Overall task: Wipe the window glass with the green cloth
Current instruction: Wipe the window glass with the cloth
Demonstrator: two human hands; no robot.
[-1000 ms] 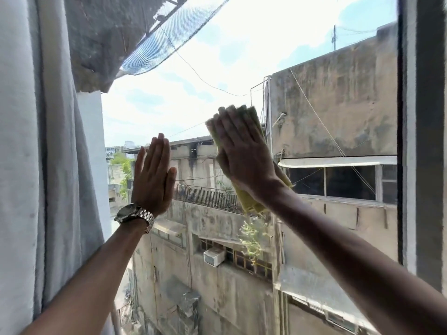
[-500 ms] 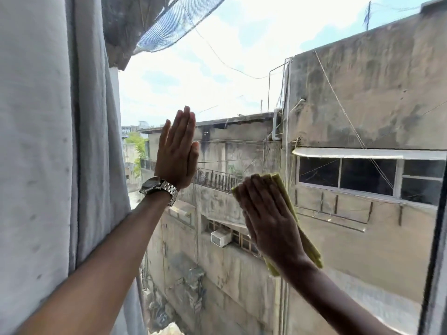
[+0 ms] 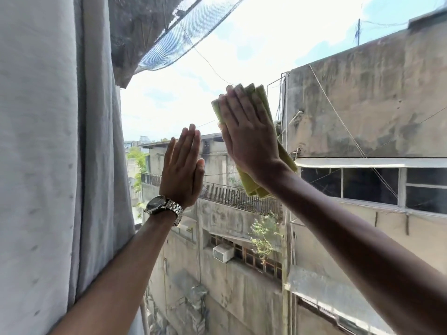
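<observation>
My right hand [image 3: 249,134] lies flat with fingers together, pressing a folded green cloth [image 3: 254,187] against the window glass [image 3: 242,44] near the middle of the pane. The cloth shows above my fingertips and below my wrist; most of it is hidden under the palm. My left hand [image 3: 181,170] rests flat on the glass just left of and lower than the right, fingers pointing up, holding nothing. A silver watch [image 3: 164,206] sits on the left wrist.
A grey curtain [image 3: 48,165] hangs along the left side, close to my left forearm. Through the glass I see concrete buildings, a railing, netting overhead and sky.
My right hand has slid the cloth back up the glass from its lower position half a second ago. The left hand has kept its place on the pane while the view shifted.
</observation>
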